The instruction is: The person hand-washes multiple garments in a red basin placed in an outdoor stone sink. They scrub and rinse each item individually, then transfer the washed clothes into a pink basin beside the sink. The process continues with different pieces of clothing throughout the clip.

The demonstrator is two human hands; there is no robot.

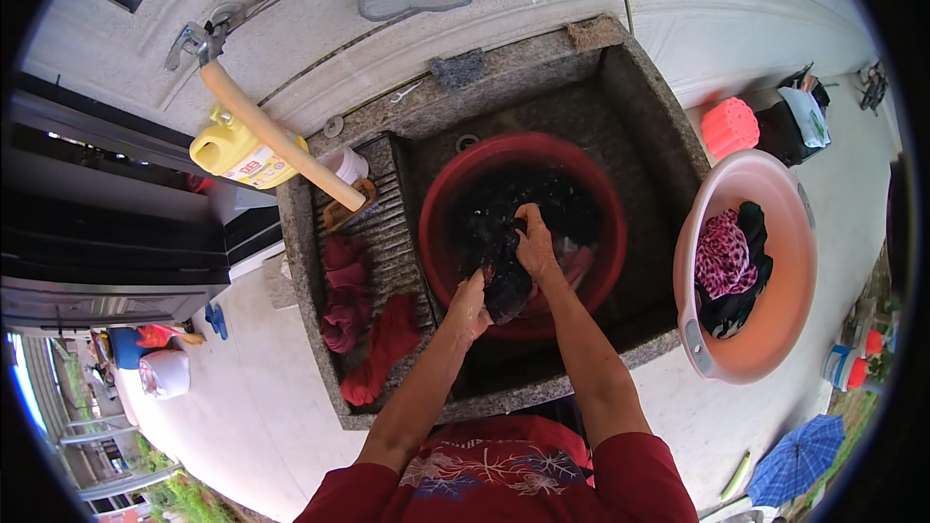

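A red basin (599,223) full of dark water sits inside a stone sink (668,126). Both hands grip one wet black garment (496,252) that hangs over the basin's near rim. My left hand (468,308) clasps its lower end just outside the rim. My right hand (534,242) squeezes the upper part over the water. More dark cloth lies soaking behind my right hand.
Dark red clothes (363,320) lie on the ribbed washboard to the left. A tan hose (276,136) runs from a wall tap toward a yellow detergent jug (232,150). A pink tub (785,329) with patterned and black clothes stands right of the sink.
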